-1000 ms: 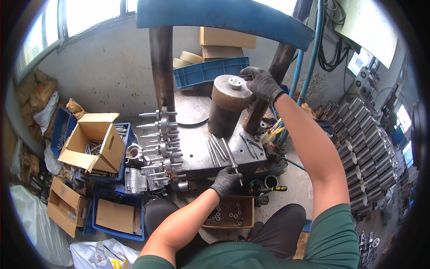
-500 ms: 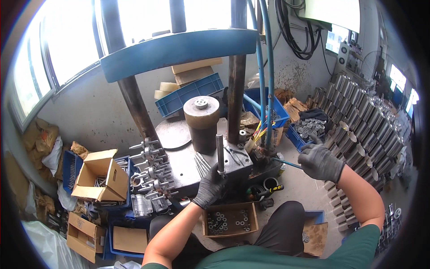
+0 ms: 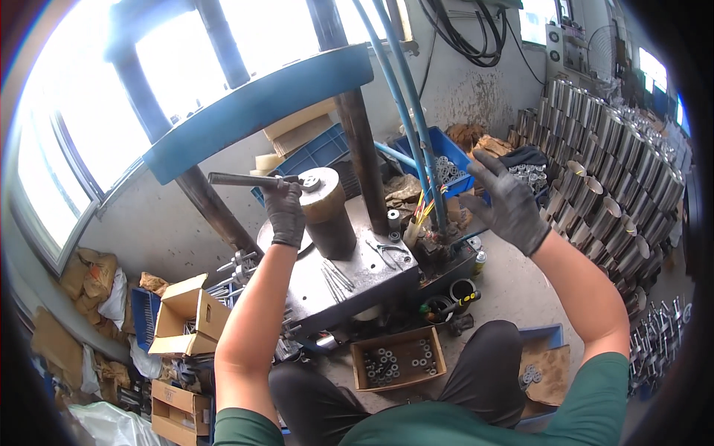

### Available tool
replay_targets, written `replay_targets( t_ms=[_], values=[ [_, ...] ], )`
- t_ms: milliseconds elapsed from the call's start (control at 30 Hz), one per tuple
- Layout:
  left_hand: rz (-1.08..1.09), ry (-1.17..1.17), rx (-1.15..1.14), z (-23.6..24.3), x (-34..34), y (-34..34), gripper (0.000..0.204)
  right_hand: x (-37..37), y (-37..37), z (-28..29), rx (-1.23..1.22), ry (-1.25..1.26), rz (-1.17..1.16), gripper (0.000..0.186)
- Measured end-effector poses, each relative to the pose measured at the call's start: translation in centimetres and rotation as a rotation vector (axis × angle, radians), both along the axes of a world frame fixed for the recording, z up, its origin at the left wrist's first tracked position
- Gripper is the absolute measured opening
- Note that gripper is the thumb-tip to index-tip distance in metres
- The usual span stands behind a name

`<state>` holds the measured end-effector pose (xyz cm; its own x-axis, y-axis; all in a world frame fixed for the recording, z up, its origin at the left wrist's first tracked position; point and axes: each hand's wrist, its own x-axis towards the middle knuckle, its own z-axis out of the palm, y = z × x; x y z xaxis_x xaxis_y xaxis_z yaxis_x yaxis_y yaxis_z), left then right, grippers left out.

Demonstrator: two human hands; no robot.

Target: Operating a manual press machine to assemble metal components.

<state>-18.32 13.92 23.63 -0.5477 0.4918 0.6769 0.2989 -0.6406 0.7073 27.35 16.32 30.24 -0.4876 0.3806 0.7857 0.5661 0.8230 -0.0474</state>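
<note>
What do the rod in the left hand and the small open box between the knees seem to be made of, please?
Rod: probably metal, smooth dull grey, judging by its faint sheen. Box: perhaps cardboard or wood, matte brown; its plain flat walls leave that open.

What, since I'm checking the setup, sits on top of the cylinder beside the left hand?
On the cylinder sits a round metal piece. The left hand, holding a rod, is close by; whatever the piece covers can't be seen.

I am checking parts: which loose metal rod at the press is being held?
The rod in the left hand; the other rods lie together on the press table.
</note>
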Motion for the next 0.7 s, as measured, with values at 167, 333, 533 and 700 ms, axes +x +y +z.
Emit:
replay_targets(
  t_ms=[167, 333, 533, 700],
  values=[
    [0.086, 0.013, -0.116, 2.1, -1.6, 3.8, 0.044, -1.5, 6.1, 1.6, -0.255, 0.003, -0.156, 0.082],
    [0.172, 0.039, -0.313, 3.7, 0.1, 4.4, 0.034, -2.9, 7.2, 2.5, -0.371, -0.138, -0.276, 0.056],
    [0.151, 0.092, -0.368, 4.1, -1.0, 4.5, 0.04, -3.1, 7.4, 2.5, -0.369, -0.157, -0.29, 0.027],
    [-0.004, -0.032, -0.397, 4.0, -0.3, 4.6, 0.05, -4.0, 4.5, 5.0, -0.47, -0.253, -0.298, 0.025]
  ],
)
